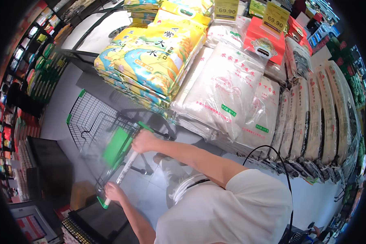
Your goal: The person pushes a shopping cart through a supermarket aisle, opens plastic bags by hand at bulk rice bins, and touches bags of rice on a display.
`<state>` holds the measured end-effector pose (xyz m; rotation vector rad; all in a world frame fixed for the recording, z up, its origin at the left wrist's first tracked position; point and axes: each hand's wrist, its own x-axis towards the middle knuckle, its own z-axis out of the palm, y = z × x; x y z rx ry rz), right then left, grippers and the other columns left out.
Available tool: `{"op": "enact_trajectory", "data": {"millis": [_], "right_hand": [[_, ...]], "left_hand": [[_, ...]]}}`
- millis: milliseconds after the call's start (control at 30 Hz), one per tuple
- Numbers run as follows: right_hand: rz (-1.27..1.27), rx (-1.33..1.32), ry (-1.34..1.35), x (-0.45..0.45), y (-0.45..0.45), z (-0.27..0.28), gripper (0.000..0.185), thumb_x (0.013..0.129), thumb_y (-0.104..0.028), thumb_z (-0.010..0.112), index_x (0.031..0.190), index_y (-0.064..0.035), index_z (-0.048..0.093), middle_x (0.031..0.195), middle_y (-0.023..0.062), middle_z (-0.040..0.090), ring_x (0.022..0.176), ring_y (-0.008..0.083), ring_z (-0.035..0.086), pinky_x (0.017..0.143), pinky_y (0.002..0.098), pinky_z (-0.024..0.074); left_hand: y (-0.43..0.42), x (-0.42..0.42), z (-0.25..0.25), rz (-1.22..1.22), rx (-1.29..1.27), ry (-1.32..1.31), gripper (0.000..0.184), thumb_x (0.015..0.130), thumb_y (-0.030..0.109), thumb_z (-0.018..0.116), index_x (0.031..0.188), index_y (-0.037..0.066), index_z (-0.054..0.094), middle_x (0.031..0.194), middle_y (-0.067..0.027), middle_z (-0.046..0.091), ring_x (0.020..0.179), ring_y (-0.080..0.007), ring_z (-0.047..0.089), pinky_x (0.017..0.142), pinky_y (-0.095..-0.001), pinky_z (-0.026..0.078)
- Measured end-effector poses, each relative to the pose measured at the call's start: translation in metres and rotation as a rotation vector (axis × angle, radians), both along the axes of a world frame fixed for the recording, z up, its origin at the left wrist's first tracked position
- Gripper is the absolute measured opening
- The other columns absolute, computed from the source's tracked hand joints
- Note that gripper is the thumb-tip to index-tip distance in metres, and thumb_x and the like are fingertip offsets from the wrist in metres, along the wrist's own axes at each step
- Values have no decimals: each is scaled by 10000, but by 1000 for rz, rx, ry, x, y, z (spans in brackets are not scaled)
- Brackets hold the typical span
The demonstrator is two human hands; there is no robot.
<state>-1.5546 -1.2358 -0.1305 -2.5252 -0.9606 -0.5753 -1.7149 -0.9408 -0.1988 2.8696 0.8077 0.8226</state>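
A wire shopping cart [94, 118] with green corners and a green panel [117, 148] stands in front of me. My right hand [144, 141] is closed around the upper end of its handlebar [127, 167], beside a green end piece. Lower down, my left hand [114, 192] grips the same bar near its other green end. Both arms reach out from my white shirt toward the cart. Close to my right forearm lie stacked white rice sacks [221, 89] with red print.
Yellow rice bags [150, 57] are piled beyond the cart's right side. Upright sacks [309, 118] line the display's far end. Price signs [275, 18] read 69.90. Shelves of packaged goods [38, 77] run along the left; a dark box-like unit [49, 171] stands by the aisle.
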Motion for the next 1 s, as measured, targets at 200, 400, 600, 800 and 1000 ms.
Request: {"op": "enact_trajectory", "data": {"millis": [200,400,600,800,1000], "right_hand": [[16,-71,14,49,43,5,398,864,-334,511,548,-118,623,524,71,605,504,276,608,637,425,501],[-25,-78,52,109,97,10,413,878,-351,505,571,-108,635,532,71,611,487,271,588,612,409,485],[-39,-100,19,168,137,27,404,867,-355,523,570,-107,637,522,76,603,493,276,593,602,402,483],[-46,-73,-44,220,177,41,394,868,-343,525,568,-118,647,543,65,626,523,242,626,599,386,481],[-81,-71,-82,267,208,36,388,866,-356,537,585,-108,639,548,97,633,494,258,614,609,386,483]], "left_hand": [[50,51,-3,-14,-8,7,384,946,307,419,760,53,640,807,-102,653,780,-328,609,693,-478,409],[112,116,-6,18,17,34,369,944,289,439,774,47,660,835,-109,672,799,-316,615,711,-472,412],[142,179,27,-26,39,27,346,929,287,479,717,93,671,745,-85,661,734,-326,607,667,-463,409],[188,237,29,5,27,106,373,938,317,417,801,105,692,877,-69,700,804,-315,632,754,-463,426],[213,286,53,-115,4,-73,314,897,277,495,745,67,672,760,-141,658,738,-349,610,672,-506,441]]}}
